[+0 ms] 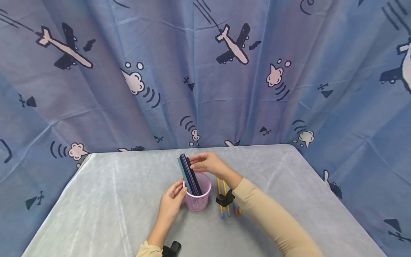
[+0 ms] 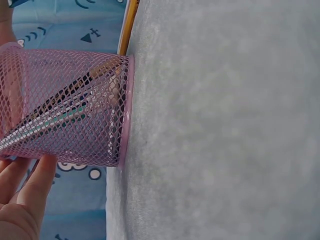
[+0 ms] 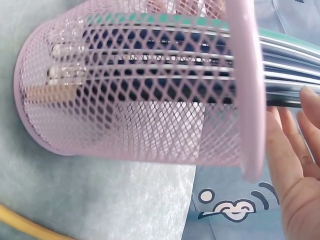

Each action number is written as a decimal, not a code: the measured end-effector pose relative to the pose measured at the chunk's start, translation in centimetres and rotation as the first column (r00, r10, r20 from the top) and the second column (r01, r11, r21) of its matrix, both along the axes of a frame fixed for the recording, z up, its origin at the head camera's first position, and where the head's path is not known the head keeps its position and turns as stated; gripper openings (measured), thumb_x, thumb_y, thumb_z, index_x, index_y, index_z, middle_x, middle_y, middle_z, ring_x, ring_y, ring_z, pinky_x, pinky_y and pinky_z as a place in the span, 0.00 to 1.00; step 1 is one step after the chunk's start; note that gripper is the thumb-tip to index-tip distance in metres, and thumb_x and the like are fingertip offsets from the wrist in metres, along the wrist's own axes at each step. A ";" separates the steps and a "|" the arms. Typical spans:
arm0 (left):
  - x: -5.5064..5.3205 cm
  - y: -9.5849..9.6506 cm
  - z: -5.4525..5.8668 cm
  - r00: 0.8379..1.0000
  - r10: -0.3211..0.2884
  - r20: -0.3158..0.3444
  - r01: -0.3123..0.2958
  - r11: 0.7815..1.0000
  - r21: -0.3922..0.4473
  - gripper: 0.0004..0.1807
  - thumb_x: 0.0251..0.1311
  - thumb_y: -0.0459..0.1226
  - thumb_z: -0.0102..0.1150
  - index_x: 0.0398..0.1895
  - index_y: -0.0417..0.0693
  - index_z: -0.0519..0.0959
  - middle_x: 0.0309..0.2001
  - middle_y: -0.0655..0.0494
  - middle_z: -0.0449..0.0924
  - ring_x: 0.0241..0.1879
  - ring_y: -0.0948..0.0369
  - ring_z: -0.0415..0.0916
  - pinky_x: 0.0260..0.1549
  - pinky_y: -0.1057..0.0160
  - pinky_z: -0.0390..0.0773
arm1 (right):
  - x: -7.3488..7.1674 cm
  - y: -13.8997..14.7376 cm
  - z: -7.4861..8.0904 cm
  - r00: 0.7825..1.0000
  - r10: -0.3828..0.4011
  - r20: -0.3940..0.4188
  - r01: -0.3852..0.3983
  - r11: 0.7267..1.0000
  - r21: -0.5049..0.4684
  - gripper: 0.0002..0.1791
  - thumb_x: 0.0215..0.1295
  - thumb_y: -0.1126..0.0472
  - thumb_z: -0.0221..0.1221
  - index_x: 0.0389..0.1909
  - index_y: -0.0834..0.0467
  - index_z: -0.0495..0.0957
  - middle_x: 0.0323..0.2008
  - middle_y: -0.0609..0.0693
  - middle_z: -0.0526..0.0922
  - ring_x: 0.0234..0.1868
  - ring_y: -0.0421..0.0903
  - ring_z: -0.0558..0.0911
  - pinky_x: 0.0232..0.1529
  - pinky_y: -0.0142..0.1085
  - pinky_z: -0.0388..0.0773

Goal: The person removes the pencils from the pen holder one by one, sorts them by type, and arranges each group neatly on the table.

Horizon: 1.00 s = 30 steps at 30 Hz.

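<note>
A pink mesh pen holder [image 1: 197, 203] stands upright on the table, with a row of pens [image 1: 189, 175], dark blue, black and teal, leaning left against its rim. Through the mesh, their clear-tipped lower ends [image 3: 65, 75] show near the bottom. My left hand [image 1: 171, 200] touches the holder's left side, thumb and fingertips resting along the wall below the rim. At the upper part of the pens is my right hand [image 1: 210, 165], its extended fingers touching the right edge of the row. In the right wrist view, its fingertips [image 3: 309, 100] overlap the lowest black pen.
Several yellow pencils [image 1: 219, 185] with blue ends lie right of the holder, along with a reddish-ended one [image 1: 236, 210], partly under the right forearm. The grey cloth-covered table [image 1: 106, 207] ends at a blue curtain [image 1: 154, 78] printed with planes.
</note>
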<state>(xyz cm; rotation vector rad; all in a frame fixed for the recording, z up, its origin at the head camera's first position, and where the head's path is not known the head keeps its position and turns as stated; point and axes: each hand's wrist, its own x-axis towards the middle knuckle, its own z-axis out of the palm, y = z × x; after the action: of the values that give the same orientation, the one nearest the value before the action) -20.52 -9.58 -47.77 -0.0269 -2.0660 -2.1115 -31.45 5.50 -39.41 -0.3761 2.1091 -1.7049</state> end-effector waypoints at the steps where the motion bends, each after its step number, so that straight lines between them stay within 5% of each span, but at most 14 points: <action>1: 0.0 0.0 -0.1 1.000 -0.002 0.002 0.002 1.000 0.000 0.24 0.62 0.38 0.56 0.59 0.34 0.70 0.56 0.38 0.74 0.56 0.51 0.72 0.54 0.68 0.74 | 0.0 -0.1 0.0 1.000 -0.002 -0.001 0.002 1.000 0.002 0.19 0.56 0.71 0.61 0.50 0.66 0.76 0.45 0.60 0.82 0.41 0.45 0.83 0.46 0.39 0.82; 15: -0.3 0.1 0.3 1.000 0.008 -0.001 -0.008 1.000 -0.006 0.23 0.62 0.38 0.56 0.58 0.36 0.71 0.56 0.39 0.74 0.56 0.52 0.72 0.54 0.69 0.74 | -0.2 -0.5 0.5 0.998 -0.053 -0.046 0.053 0.999 -0.001 0.18 0.56 0.72 0.60 0.50 0.69 0.76 0.42 0.62 0.82 0.36 0.42 0.83 0.43 0.38 0.83; 30: -0.1 0.0 0.2 1.000 0.009 0.020 -0.009 1.000 -0.001 0.23 0.61 0.38 0.57 0.58 0.36 0.70 0.57 0.40 0.74 0.57 0.51 0.72 0.54 0.69 0.74 | -0.2 0.7 3.3 0.989 -0.130 -0.072 0.122 0.986 -0.111 0.19 0.55 0.72 0.62 0.49 0.70 0.76 0.41 0.61 0.83 0.36 0.42 0.84 0.44 0.38 0.82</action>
<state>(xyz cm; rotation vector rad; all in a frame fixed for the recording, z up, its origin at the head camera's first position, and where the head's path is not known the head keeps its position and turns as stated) -20.63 -9.54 -47.54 0.0028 -2.0743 -2.1145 -31.70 6.19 -36.14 -0.3523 2.1440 -1.9096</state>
